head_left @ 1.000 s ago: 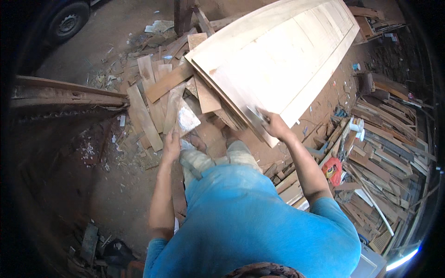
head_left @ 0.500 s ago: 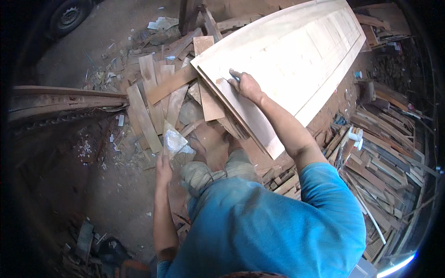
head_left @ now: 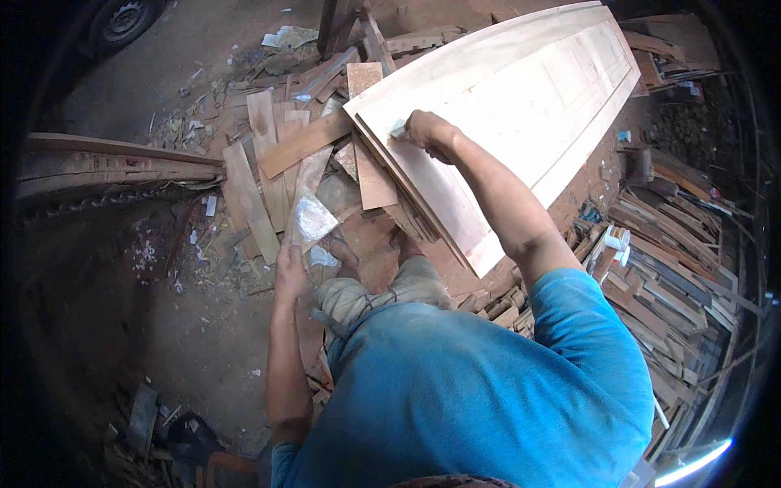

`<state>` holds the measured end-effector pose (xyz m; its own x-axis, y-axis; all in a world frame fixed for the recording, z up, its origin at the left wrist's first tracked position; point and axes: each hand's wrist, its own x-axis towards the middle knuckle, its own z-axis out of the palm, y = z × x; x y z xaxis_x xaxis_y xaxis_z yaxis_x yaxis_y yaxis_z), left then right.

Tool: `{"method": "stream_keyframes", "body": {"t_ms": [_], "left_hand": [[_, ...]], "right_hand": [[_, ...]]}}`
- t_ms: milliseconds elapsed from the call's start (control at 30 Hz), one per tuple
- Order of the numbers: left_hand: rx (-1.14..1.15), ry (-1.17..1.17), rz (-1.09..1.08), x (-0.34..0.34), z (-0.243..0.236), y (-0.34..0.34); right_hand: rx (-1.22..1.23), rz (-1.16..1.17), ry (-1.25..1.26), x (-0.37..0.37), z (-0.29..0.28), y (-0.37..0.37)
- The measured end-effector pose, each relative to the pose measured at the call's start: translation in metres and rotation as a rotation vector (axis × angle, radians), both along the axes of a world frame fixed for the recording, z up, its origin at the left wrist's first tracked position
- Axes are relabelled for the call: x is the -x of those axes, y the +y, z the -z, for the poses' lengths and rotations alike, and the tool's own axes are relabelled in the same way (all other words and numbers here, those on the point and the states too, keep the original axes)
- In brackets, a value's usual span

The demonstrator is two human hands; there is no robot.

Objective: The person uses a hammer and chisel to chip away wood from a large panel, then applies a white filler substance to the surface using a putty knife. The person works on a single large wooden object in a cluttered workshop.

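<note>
My right hand (head_left: 431, 136) is closed round a small scraper (head_left: 397, 128), whose pale end meets the near-left part of a light wooden door panel (head_left: 496, 102). Most of the tool is hidden by my fingers. Low on the left, my left hand (head_left: 290, 272) grips a small flat board (head_left: 327, 225) by its lower end. On that board lies a whitish, shiny lump of paste or filler (head_left: 312, 218); which of these I cannot tell. The door panel rests on top of another panel, its edges lined up beneath.
Loose planks (head_left: 250, 195) are strewn left of the door panel. A dark wooden beam (head_left: 122, 163) juts in from the left. Stacked timber offcuts (head_left: 659, 285) fill the right side, with white tubs (head_left: 617, 237) on them. A vehicle wheel (head_left: 124, 20) shows at far left.
My right hand has turned over with the scraper, its knuckles now upward and its tip lower on the panel. My left hand has raised the small board slightly and tilted it.
</note>
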<state>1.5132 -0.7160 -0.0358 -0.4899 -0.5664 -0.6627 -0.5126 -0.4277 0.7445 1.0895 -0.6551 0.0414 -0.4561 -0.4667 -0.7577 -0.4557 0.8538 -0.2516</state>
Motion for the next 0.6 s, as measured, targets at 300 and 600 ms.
{"method": "stream_keyframes", "body": {"t_ms": [300, 600], "left_hand": [[0.020, 0.057, 0.009, -0.020, -0.002, -0.010], [-0.059, 0.011, -0.056, -0.034, 0.009, -0.013]], "right_hand": [[0.018, 0.125, 0.015, 0.025, 0.010, -0.033], [0.038, -0.125, 0.059, 0.010, 0.029, -0.007]]}}
